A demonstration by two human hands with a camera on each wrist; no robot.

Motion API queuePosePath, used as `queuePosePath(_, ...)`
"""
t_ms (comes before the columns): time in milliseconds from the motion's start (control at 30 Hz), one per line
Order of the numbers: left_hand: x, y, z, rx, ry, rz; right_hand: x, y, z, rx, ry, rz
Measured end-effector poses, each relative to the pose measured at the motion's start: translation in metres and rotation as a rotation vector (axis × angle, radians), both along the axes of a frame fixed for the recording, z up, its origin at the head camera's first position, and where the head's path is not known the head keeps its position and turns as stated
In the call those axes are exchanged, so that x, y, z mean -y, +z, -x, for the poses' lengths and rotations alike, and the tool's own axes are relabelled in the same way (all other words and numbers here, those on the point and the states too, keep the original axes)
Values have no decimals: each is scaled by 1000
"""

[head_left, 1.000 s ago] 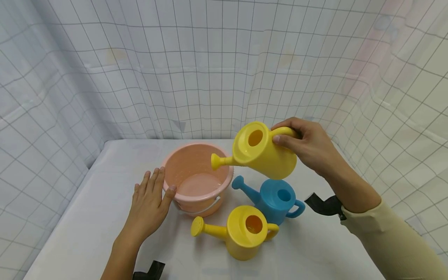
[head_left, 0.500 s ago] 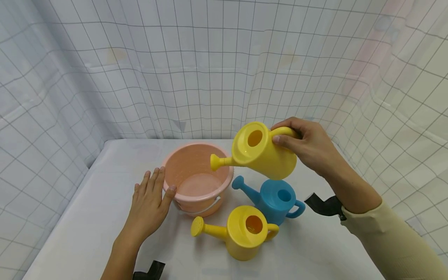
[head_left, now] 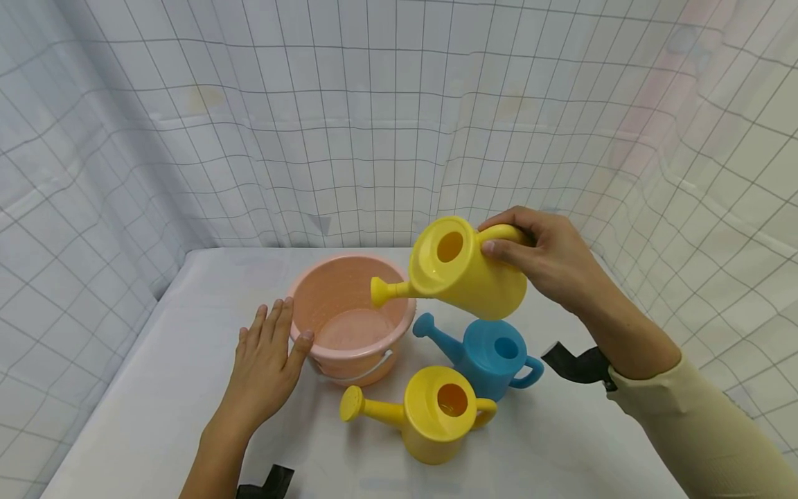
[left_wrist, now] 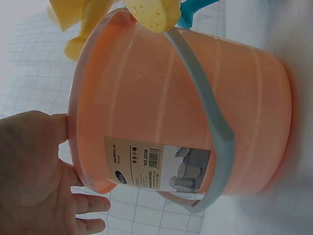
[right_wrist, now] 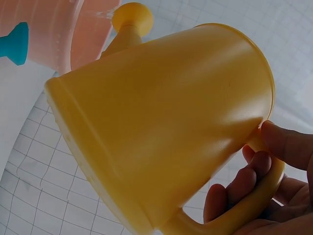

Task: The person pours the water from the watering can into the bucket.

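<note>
My right hand [head_left: 548,256] grips the handle of a light yellow watering can [head_left: 467,277], fingers curled round it in the right wrist view. The can is raised and tipped left, its spout head [right_wrist: 133,18] over the pink bucket [head_left: 358,353]. Faint streaks like water leave the spout in that view. My left hand [head_left: 264,360] rests against the bucket's left rim with straight fingers; in the left wrist view its thumb and a finger touch the rim [left_wrist: 73,112]. The bucket stands upright, its grey handle [left_wrist: 220,142] hanging down its side.
A blue watering can [head_left: 492,353] stands right of the bucket, below the raised one. A deeper yellow watering can [head_left: 436,416] stands nearer, its spout pointing left. All stand on a white-covered table [head_left: 149,402], with grid-patterned cloth [head_left: 399,125] behind and at both sides.
The raised watering can has shifted slightly left and tipped a little further, with my right hand moving along. My left hand, the bucket and the other two cans have stayed in place.
</note>
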State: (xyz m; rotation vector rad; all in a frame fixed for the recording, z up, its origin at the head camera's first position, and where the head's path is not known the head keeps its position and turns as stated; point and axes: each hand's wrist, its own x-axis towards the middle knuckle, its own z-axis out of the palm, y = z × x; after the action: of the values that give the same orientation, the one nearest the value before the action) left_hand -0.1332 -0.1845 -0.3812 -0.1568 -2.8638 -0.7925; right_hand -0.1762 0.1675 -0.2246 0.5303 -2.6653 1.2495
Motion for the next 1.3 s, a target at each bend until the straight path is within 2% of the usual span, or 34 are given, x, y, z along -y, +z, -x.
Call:
queuePosePath(1067,0,0,0,-15,-1,-1,6,8,1,3,28,-21)
queuePosePath(1300,-1,0,0,-18,1,3,6,7,2,4,13,-14)
